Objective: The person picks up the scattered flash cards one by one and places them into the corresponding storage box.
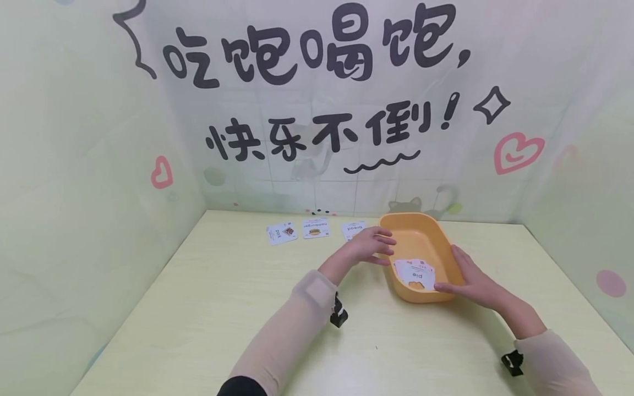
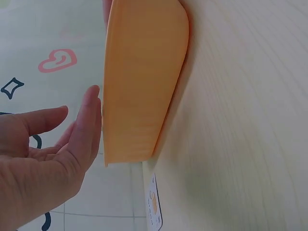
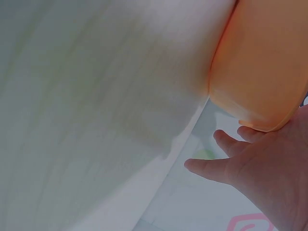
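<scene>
An orange plastic bin (image 1: 418, 242) stands on the table, with a small pile of picture cards (image 1: 416, 273) inside at its near end; the top one reads "pie". At the bin's left rim is my left hand (image 1: 371, 246), its fingers loosely bent and nothing between them. In the left wrist view those fingertips (image 2: 91, 96) come right up to the rim. My right hand (image 1: 473, 278) lies against the right side, thumb over the rim. Its other fingers (image 3: 211, 168) look straight and spread outside the wall in the right wrist view.
Along the back of the table lie a "pork" card (image 1: 282, 233), a "hamburger" card (image 1: 315, 227) and a "bread" card (image 1: 350, 229), the last partly behind my left hand. Printed fabric walls (image 1: 346, 192) close in the table (image 1: 223, 308) at the back and sides.
</scene>
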### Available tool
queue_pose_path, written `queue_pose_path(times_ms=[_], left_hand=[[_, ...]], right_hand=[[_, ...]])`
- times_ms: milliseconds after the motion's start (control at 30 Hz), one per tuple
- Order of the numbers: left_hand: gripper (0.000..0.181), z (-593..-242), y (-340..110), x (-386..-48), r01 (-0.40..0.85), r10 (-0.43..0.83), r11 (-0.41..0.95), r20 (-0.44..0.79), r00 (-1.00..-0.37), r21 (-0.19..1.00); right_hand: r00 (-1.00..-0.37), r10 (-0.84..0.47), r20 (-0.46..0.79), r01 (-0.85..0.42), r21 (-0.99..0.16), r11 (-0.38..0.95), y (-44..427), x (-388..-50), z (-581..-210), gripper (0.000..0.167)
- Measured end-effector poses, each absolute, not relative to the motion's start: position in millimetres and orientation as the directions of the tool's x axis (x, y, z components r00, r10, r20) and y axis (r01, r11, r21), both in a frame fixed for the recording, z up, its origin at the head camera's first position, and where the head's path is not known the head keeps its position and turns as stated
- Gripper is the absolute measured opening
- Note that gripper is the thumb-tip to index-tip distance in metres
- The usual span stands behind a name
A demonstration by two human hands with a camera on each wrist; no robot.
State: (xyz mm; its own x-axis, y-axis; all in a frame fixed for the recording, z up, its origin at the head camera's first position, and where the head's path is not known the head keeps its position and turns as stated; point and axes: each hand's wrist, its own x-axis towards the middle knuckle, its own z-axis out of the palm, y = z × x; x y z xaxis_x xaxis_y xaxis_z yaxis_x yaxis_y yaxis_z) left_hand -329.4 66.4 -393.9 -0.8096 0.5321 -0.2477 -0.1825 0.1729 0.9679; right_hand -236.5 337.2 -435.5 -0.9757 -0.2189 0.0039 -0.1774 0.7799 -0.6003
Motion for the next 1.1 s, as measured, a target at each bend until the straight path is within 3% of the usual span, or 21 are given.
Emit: queue_pose_path(times_ms=[467, 1100], left_hand=[[0.041, -394, 35, -344, -0.183, 0.497, 0.18, -0.25, -0.831, 0.967], [0.043, -384, -38, -373, -0.22, 0.343, 0.169, -0.267, -0.901, 0.961]], right_hand=[[-0.976, -0.219, 0.008, -0.18, -0.601, 0.778, 338, -236, -435, 0.115], [-0.977, -0.214, -0.005, -0.168, -0.601, 0.781, 335, -235, -434, 0.115]])
